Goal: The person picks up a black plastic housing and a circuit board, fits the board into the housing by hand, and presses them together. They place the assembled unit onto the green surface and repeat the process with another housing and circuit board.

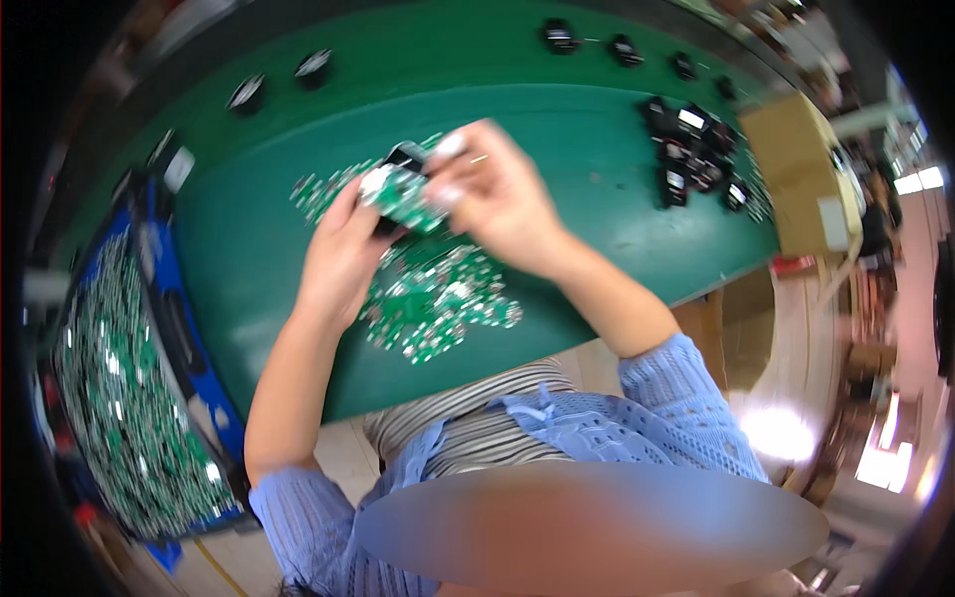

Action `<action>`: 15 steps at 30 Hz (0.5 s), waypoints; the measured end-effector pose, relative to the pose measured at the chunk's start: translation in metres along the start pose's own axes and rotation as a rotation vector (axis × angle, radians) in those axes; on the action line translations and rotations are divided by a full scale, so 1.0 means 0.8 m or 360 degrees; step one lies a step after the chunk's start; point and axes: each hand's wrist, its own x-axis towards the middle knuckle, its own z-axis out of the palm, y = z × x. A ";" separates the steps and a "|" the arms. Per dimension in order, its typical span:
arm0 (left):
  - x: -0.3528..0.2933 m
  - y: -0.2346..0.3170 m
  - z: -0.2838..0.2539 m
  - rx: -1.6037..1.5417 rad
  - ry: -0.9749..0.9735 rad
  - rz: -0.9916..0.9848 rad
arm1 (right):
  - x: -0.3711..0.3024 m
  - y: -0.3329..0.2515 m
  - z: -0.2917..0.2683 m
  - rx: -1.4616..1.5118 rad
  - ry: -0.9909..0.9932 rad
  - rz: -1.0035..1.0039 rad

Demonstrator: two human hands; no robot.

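My left hand [341,239] is closed around a small green circuit board [408,199], held up over the table. A black part [406,156] shows just behind the board; whether the two are joined I cannot tell. White covers sit on the fingertips of my right hand [502,199], which are pinched together at the board's right end and smeared by motion. Below my hands lies a loose pile of small green circuit boards [438,303]. More such boards [316,195] are spread behind my left hand, partly hidden by it.
A blue crate [184,318] full of green boards stands at the left. Black round-bodied units [691,154] are heaped on the green table [597,239] at the right, beside a cardboard box [791,174]. Several black units [559,37] sit along the green strip at the back.
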 end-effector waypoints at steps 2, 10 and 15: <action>-0.001 -0.002 -0.019 -0.0050 -0.0070 -0.0044 | -0.002 0.006 0.011 -0.0156 -0.0098 -0.0161; 0.002 0.013 -0.025 -0.0070 -0.0139 -0.0268 | -0.021 -0.017 0.017 -0.0879 -0.0065 -0.0721; 0.003 0.019 -0.025 -0.0335 -0.0243 -0.0202 | -0.022 -0.024 0.021 -0.0423 -0.0256 -0.0350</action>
